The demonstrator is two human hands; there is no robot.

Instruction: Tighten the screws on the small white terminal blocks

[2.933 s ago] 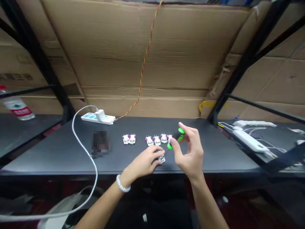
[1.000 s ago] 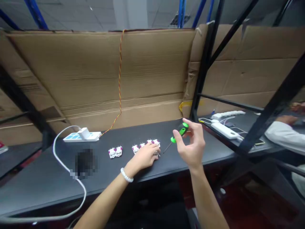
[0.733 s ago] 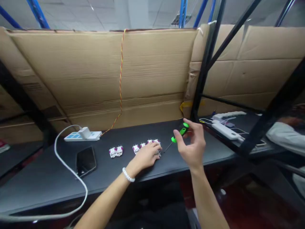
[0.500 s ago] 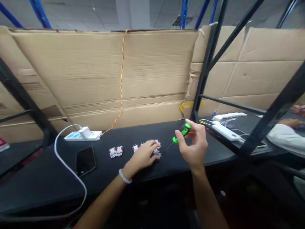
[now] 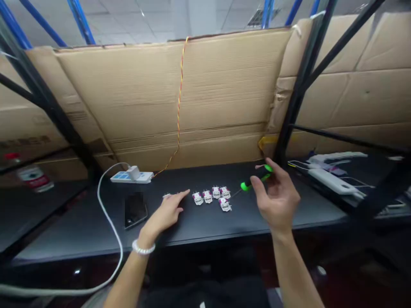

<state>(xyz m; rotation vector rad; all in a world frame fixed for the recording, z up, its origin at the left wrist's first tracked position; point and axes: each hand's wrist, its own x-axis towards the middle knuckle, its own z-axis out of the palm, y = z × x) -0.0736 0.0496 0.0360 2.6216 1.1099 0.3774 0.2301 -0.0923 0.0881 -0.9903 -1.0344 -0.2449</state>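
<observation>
My right hand [image 5: 278,199] grips a screwdriver [image 5: 245,185] with a green and black handle; its thin shaft slants down to the left, towards the small parts. Several small white and purple plastic parts [image 5: 207,196] with thin prongs lie in a loose row on the black table. One of them, a lower white part [image 5: 225,204], sits closest to the screwdriver tip. My left hand [image 5: 167,212] reaches over the table left of that row, index finger stretched out. Behind its fingers peeks another white part [image 5: 166,195], mostly hidden.
A dark phone [image 5: 135,209] lies left of my left hand. Behind it stands a white power strip [image 5: 147,177] with a plugged charger and a long white cable [image 5: 107,216]. Black shelf posts [image 5: 293,94] flank the table; cardboard [image 5: 224,94] closes the back. A bottle [image 5: 34,175] is far left.
My left hand has moved left, off the right-hand group of parts, which now show uncovered. My right hand still holds the screwdriver. The head view has shifted left.
</observation>
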